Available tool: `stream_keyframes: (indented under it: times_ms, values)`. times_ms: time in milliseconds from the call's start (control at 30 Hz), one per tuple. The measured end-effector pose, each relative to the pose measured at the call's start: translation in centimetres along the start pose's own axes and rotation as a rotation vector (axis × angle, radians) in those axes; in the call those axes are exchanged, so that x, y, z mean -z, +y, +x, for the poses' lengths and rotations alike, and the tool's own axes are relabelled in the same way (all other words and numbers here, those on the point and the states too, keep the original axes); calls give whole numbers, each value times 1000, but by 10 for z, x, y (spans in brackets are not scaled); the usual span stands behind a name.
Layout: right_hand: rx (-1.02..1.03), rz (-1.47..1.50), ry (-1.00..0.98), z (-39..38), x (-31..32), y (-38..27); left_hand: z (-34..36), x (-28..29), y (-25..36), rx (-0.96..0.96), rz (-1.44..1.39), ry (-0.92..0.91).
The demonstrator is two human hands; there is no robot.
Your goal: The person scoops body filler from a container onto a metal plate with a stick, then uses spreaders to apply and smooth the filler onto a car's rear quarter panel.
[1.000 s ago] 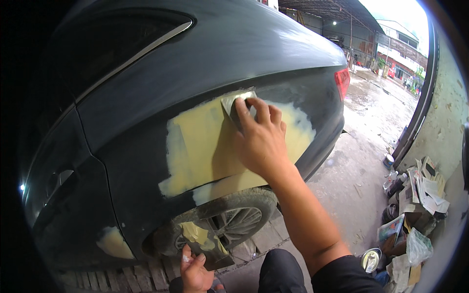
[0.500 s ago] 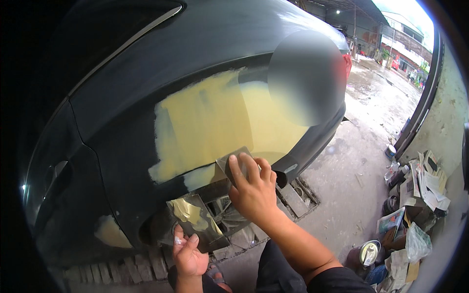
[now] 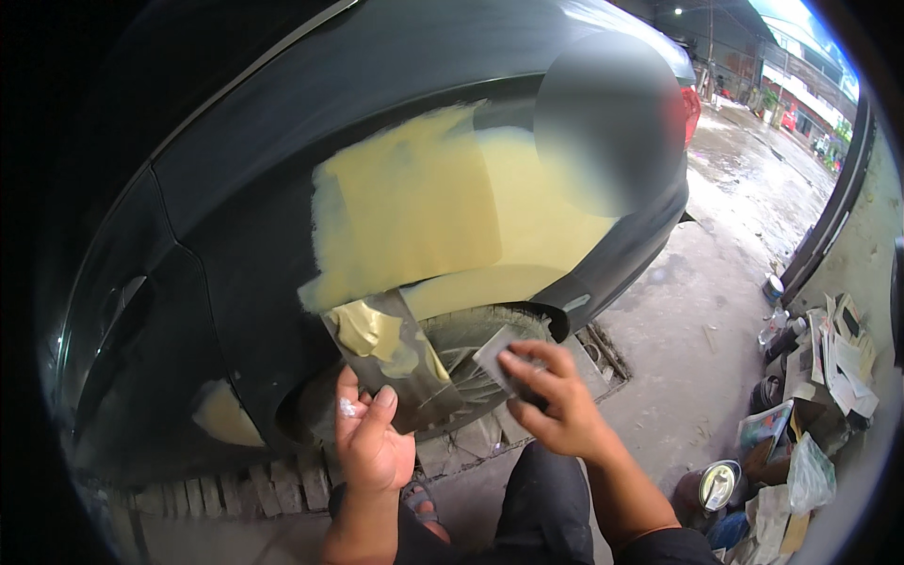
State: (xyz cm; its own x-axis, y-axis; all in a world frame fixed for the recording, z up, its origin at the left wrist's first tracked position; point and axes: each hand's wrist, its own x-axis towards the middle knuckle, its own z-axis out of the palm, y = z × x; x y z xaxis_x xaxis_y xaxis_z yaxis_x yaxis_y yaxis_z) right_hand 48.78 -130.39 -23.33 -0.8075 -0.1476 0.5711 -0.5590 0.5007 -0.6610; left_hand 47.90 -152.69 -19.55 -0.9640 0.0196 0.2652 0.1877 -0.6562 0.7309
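My left hand (image 3: 375, 433) grips a dark flat mixing board (image 3: 428, 400) by its lower edge. A thick lump of yellow body filler (image 3: 369, 330) lies on the board's upper left, with a thinner smear along its right side. Between thumb and fingers, my right hand (image 3: 557, 400) pinches a grey flat spreader (image 3: 499, 356), held just right of the board and apart from it. Beyond both hands is the dark car body panel (image 3: 273, 207), widely coated with yellow filler (image 3: 414, 207) above the wheel arch. The wheel (image 3: 476, 381) is partly hidden behind the board and spreader.
A smaller filler patch (image 3: 228, 414) marks the panel at lower left. On the right, an open can (image 3: 718, 485), a plastic bag (image 3: 812, 471), papers (image 3: 838, 363) and bottles (image 3: 786, 337) lie along the wall. A blurred disc (image 3: 612, 122) hides the car's rear corner.
My right hand has drawn the spreader off the panel, down and to the right. My left hand has raised the board. The filler above the wheel arch now shows uncovered.
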Motion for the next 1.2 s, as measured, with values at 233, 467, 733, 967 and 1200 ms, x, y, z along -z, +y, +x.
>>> stream_keyframes:
  times_ms: [233, 467, 733, 967, 1200]
  values:
    - [239, -354, 95, 29, 7, -46, -4, -7, -9, -118, 193, 1]
    - [219, -471, -63, 16, 12, -26, 0, 5, -7, -143, 214, -18]
    - [305, -335, 123, 32, 0, -46, -4, -6, -25, -250, 541, 200]
    - [313, -350, -3, 27, -9, -36, -3, 10, -22, -309, 909, 5]
    - [86, -452, 291, 78, 45, 4, -5, 67, -11, -323, 1149, -215]
